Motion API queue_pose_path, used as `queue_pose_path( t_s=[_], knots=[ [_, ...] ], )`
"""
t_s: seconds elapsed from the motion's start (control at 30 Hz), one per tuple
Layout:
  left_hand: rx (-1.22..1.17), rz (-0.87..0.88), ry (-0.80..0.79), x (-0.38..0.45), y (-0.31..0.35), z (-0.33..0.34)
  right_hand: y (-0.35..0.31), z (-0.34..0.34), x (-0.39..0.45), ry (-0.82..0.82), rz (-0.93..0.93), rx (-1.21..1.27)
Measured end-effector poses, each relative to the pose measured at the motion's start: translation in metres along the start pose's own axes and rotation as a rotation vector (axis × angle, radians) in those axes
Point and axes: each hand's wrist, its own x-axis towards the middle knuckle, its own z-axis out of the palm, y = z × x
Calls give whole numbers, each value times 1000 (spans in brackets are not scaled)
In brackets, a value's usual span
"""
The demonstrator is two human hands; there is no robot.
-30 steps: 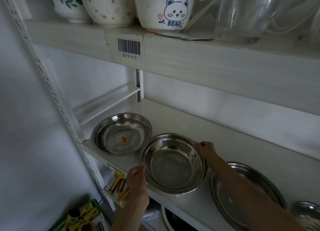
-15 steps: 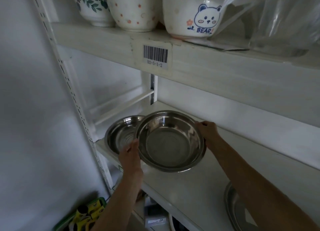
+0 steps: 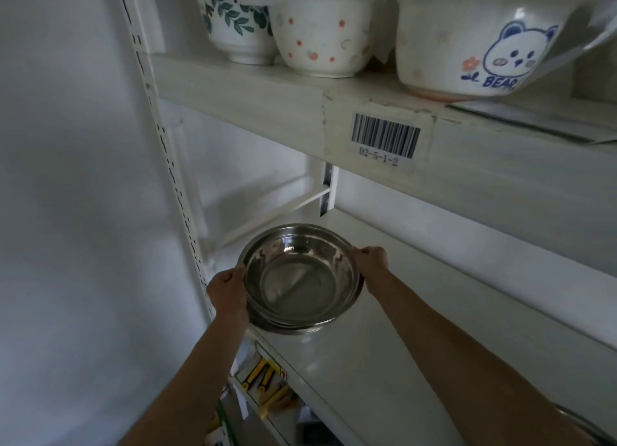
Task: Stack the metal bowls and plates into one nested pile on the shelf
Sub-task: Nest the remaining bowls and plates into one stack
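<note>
Steel bowl (image 3: 302, 278) nested in the one beneath, at the shelf's (image 3: 384, 355) left end.

Your left hand (image 3: 228, 290) and right hand (image 3: 370, 262) pinch opposite rims, likely so you can centre it squarely; other plates lie out of sight.

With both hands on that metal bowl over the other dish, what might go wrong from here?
1. The metal bowl sits off-centre on the dish beneath; it may rock when the left hand and right hand let go.
2. The pile stands near the shelf's front edge, so a nudge could tip it off.
</note>
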Motion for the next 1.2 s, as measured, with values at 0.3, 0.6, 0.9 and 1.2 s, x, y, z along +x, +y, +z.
queue_pose_path(
  t_s=[0.3, 0.6, 0.9, 1.2],
  knots=[
    [228, 64, 89, 33, -17, -4, 12, 22, 8, -3, -91, -280],
    [363, 146, 145, 37, -28, -4, 20, 31, 4, 44, -212, -500],
    [401, 187, 183, 47, -37, 0, 24, 37, 3, 139, -343, -744],
    [319, 149, 207, 55, -45, 4, 36, 36, 5, 165, -413, -720]
  ],
)
